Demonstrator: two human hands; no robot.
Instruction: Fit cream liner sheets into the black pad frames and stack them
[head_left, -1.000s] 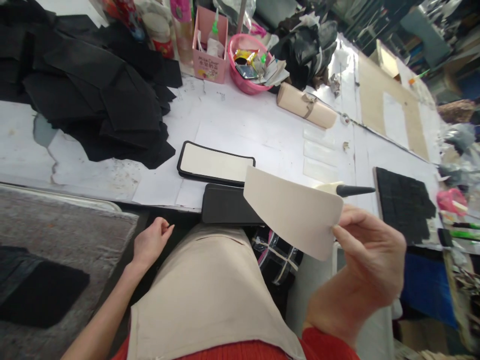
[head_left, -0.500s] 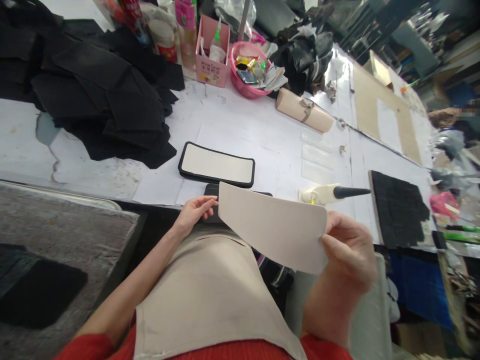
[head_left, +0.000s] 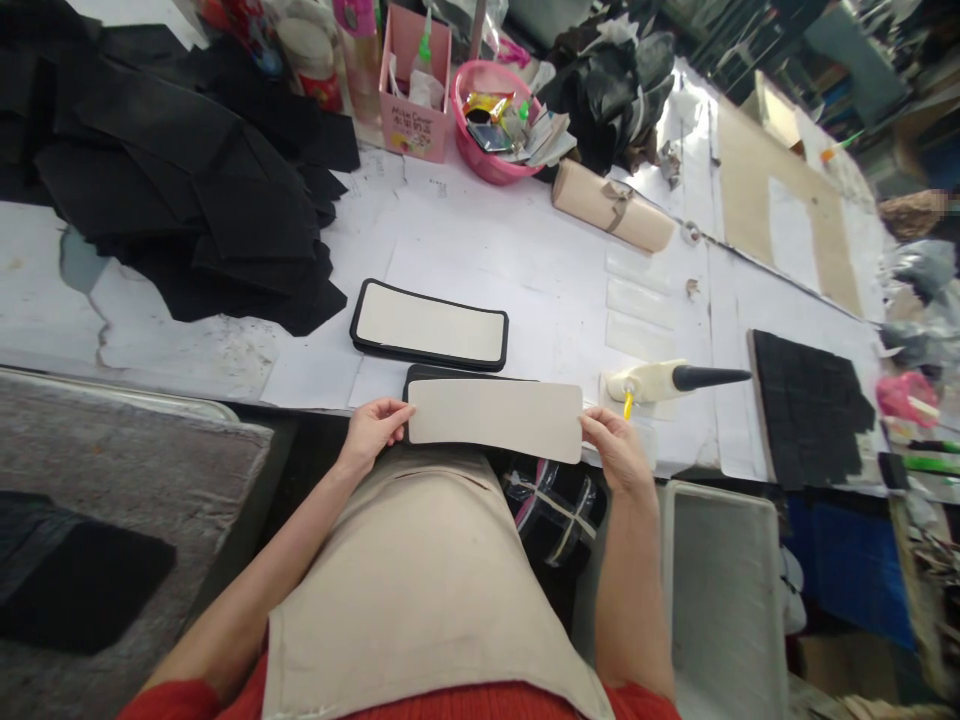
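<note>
Between my hands is a pale beige panel [head_left: 495, 418] with rounded corners, held nearly flat at the table's front edge. My left hand [head_left: 375, 432] pinches its left end, and my right hand [head_left: 613, 440] pinches its right end. Beneath the panel lies a black panel [head_left: 421, 374], mostly covered, with only its upper and left edges showing. Just behind it rests a stack of black panels [head_left: 354, 338], the top one bearing a beige piece [head_left: 431, 325] inside a black border.
A cream bottle [head_left: 637, 384] with a black tip lies right of my hand. Black cut pieces [head_left: 187, 190] are heaped at left. Farther back stand a pink box [head_left: 412, 130], a pink basin [head_left: 480, 165] and a beige roll [head_left: 585, 195]. A grey bin [head_left: 720, 570] is below right.
The beige panel has come down and left, turning level over the black panel. My right hand has moved left with it, and my left hand now pinches its left end.
</note>
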